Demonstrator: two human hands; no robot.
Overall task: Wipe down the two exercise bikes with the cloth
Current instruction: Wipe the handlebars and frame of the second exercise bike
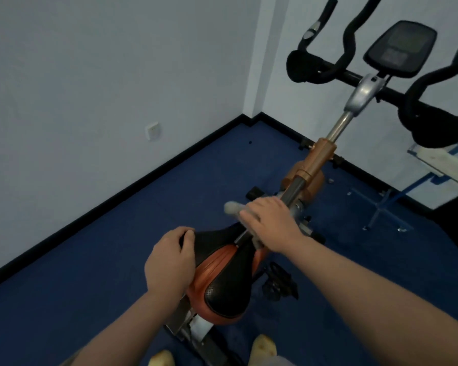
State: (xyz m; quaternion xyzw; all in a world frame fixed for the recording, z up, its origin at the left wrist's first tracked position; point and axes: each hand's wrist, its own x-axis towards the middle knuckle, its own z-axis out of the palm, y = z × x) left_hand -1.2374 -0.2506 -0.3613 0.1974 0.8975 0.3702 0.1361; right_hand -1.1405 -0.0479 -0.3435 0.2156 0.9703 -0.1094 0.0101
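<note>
One exercise bike (318,158) with an orange frame stands before me; a second bike is not visible. Its black and orange saddle (224,283) is low in the middle. My left hand (171,262) grips the saddle's left edge, fingers curled over it. My right hand (269,223) holds a pale grey cloth (233,207) wrapped round the metal bar just ahead of the saddle. Black handlebars (328,68) and a dark console (399,48) rise at the upper right.
Blue carpet (117,260) covers the floor, meeting white walls with a black skirting at the left and back. A wall socket (152,130) sits low on the left wall. A white and blue rack (434,167) stands at the right. A black pedal (279,282) juts right of the saddle.
</note>
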